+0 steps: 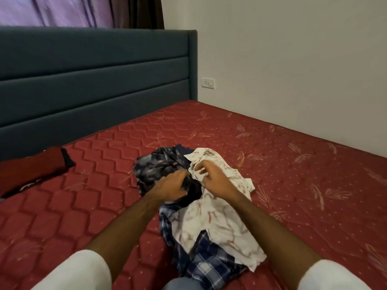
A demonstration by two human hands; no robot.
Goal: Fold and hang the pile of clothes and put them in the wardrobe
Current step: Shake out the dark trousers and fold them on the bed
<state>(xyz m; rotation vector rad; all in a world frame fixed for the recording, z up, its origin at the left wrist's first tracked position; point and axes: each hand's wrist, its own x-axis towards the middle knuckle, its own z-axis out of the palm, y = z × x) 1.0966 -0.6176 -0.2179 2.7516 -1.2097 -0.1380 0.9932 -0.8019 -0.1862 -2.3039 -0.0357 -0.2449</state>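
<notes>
Two bare forearms reaching forward out of white short sleeves, meeting over the pile of clothes [194, 208]. Left hand [167, 185] palm down, fingers curled into the dark blue-grey patterned garment [155, 166] at the far left of the pile, gripping a fold. Right hand [211, 176] just beside it, fingers bent and pinching the white garment with reddish streaks [219, 225] near its far end. Hands close together, nearly touching.

Pile lying on a red quilted mattress [293, 174], roughly mid-width, nearer the person than the headboard. Dark blue padded headboard [94, 80] beyond the pile; purple curtain [52, 11] above it. Pale wall [293, 59] to the right of the pile, with one white socket plate [208, 83] close to the headboard's edge.

Three garments distinguishable in the pile: the dark patterned one, the white streaked one, and one blue-and-white checked shirt [207, 262] underneath at the near end. One folded red and black item [31, 168] well left of the pile, apart from it.
</notes>
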